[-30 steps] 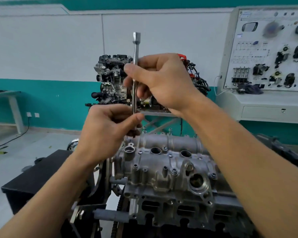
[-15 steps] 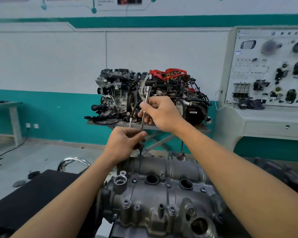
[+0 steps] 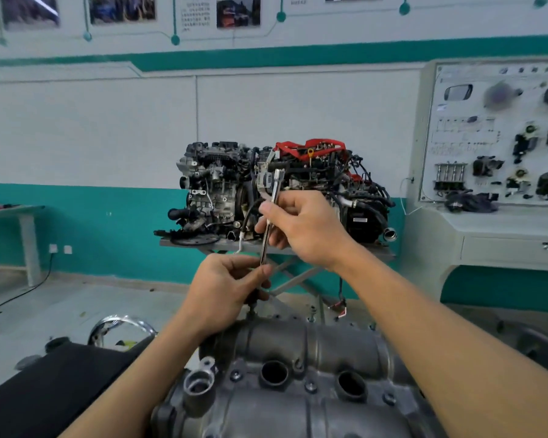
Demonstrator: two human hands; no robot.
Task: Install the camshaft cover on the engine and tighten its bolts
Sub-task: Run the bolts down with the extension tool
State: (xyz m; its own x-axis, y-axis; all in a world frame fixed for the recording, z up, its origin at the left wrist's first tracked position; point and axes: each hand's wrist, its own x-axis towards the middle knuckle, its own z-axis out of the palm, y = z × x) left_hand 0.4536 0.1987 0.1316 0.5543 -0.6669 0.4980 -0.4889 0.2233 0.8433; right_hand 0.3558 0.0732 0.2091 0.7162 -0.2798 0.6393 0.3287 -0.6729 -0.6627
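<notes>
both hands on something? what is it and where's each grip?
Yes: a long metal extension bar. Right hand grips its upper-middle shaft; left hand pinches the lower shaft, above the camshaft cover.

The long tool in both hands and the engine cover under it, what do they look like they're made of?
Long tool: probably chrome-plated steel, going by its bright mirror-like shaft. Engine cover: likely cast aluminium, dull grey with a slightly rough, matte surface and moulded ribs and bosses.

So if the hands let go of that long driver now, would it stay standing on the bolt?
Probably not: the driver is thin, tall and tilted, so it would likely topple. It looks like rigid polished metal, so probably slick, and no flex shows between the right hand and left hand.
</notes>
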